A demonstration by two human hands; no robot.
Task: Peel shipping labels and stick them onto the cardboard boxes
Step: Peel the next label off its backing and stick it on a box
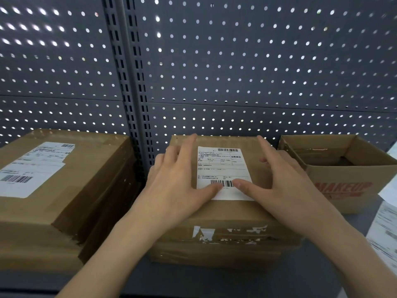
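A closed cardboard box (223, 214) stands in the middle of the shelf, with a white shipping label (221, 166) lying flat on its top. My left hand (178, 179) rests flat on the box to the left of the label, and its thumb presses the label's lower barcode. On the right side my right hand (277, 181) lies flat with straight fingers, its thumb on the same lower edge of the label. The two thumbs almost meet.
A bigger taped box (64, 190) bearing its own label (32, 168) stands at the left. An open box (343, 173) with red print is at the right. Loose label sheets (384, 233) lie at the far right. A grey pegboard wall (236, 61) rises behind.
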